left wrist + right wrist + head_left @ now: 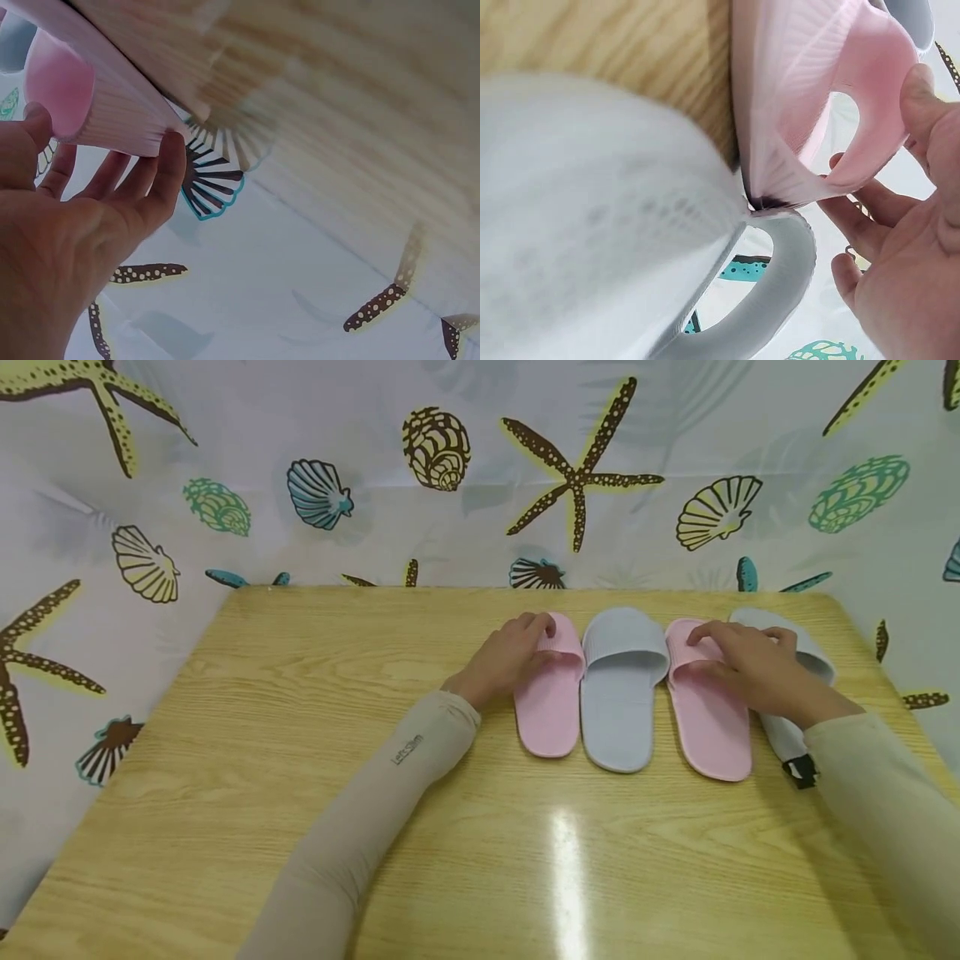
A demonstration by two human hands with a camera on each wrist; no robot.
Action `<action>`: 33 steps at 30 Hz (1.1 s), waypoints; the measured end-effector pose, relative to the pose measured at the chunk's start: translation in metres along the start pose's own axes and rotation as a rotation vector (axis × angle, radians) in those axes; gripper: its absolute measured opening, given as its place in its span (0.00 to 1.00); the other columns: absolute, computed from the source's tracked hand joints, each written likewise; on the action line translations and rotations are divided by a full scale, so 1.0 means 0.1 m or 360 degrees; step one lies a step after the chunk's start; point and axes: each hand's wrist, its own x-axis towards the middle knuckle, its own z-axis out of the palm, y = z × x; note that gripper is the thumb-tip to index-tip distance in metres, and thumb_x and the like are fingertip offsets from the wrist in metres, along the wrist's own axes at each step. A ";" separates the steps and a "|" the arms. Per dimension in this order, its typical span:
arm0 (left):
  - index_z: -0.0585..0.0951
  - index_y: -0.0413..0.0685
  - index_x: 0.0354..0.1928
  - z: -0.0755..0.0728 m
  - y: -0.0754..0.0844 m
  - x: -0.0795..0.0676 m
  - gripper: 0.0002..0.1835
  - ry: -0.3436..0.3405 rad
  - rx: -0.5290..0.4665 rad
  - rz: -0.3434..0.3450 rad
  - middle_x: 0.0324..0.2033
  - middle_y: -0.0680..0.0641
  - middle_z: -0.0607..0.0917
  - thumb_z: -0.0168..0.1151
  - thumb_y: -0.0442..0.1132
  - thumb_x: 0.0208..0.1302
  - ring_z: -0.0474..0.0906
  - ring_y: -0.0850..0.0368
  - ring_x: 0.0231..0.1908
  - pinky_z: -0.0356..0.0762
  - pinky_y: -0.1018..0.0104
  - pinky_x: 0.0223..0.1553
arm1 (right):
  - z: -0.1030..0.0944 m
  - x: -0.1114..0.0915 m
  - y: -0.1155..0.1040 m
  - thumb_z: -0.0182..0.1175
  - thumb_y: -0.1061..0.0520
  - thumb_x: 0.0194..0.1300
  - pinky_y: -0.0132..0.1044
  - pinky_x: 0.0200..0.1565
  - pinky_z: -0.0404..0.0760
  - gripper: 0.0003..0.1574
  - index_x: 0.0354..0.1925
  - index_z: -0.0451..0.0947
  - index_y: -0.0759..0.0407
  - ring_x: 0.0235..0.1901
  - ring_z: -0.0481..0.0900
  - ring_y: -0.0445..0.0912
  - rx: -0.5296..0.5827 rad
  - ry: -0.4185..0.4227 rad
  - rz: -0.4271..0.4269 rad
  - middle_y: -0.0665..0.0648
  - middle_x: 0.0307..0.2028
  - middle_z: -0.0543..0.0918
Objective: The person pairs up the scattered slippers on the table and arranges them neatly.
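Note:
Two pink slippers and two pale grey slippers stand side by side on the wooden table, toes pointing away. My left hand [502, 656] grips the strap of the leftmost pink slipper [550, 718]; the left wrist view has its fingers along the outside of the strap [124, 120] and the thumb by the opening. With thumb and fingers, my right hand [765, 672] holds the strap of the other pink slipper [712, 735], also seen as a pink strap [877, 67] in the right wrist view. Between these pink ones lies a grey slipper [618, 718]. The far-right grey slipper [783, 739] is partly hidden by my right hand and forearm.
The wooden table [300, 710] extends left and in front of the slippers. A white cloth [360, 427] printed with shells and starfish hangs behind and at both sides. Near my right sleeve is a small black piece [801, 772].

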 end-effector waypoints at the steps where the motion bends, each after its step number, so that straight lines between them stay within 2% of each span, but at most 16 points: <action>1: 0.70 0.53 0.59 0.00 0.01 -0.02 0.19 0.0003 0.0013 0.0004 0.60 0.47 0.75 0.53 0.53 0.74 0.72 0.51 0.56 0.71 0.54 0.62 | 0.00 -0.02 0.00 0.57 0.35 0.70 0.69 0.60 0.43 0.33 0.61 0.67 0.53 0.65 0.67 0.65 0.0002 0.0017 -0.0007 0.68 0.62 0.76; 8: 0.71 0.52 0.59 -0.01 0.02 -0.18 0.18 0.0051 0.0095 0.0100 0.59 0.47 0.76 0.53 0.52 0.75 0.75 0.52 0.54 0.74 0.56 0.59 | 0.04 -0.14 0.02 0.57 0.37 0.71 0.68 0.56 0.47 0.31 0.62 0.69 0.53 0.63 0.68 0.65 0.0008 0.0177 -0.0068 0.68 0.62 0.75; 14: 0.72 0.49 0.60 -0.02 0.03 -0.31 0.17 0.0083 0.0126 0.0158 0.59 0.47 0.77 0.54 0.48 0.75 0.76 0.51 0.56 0.75 0.59 0.60 | 0.10 -0.26 0.00 0.57 0.39 0.71 0.69 0.54 0.50 0.31 0.62 0.69 0.55 0.65 0.64 0.67 0.0074 0.0233 -0.0057 0.67 0.65 0.71; 20: 0.71 0.47 0.60 -0.01 0.05 -0.45 0.17 0.0136 0.0183 0.0251 0.60 0.45 0.76 0.54 0.45 0.75 0.75 0.51 0.60 0.74 0.60 0.63 | 0.13 -0.37 -0.05 0.57 0.43 0.73 0.71 0.56 0.48 0.26 0.62 0.69 0.54 0.64 0.63 0.68 0.0118 0.0277 -0.0091 0.67 0.64 0.73; 27: 0.71 0.48 0.61 -0.02 0.05 -0.54 0.19 0.0155 0.0161 0.0240 0.61 0.46 0.75 0.54 0.49 0.75 0.73 0.52 0.62 0.74 0.59 0.63 | 0.15 -0.45 -0.07 0.59 0.48 0.72 0.74 0.61 0.50 0.24 0.60 0.69 0.56 0.64 0.61 0.72 0.0164 0.0329 -0.0118 0.71 0.64 0.70; 33: 0.71 0.48 0.61 -0.05 0.02 -0.60 0.19 0.0180 0.0293 0.0255 0.61 0.46 0.75 0.53 0.49 0.76 0.74 0.52 0.61 0.77 0.60 0.59 | 0.19 -0.46 -0.10 0.62 0.52 0.69 0.69 0.66 0.54 0.23 0.59 0.71 0.56 0.64 0.62 0.72 0.0189 0.0447 -0.0182 0.71 0.64 0.70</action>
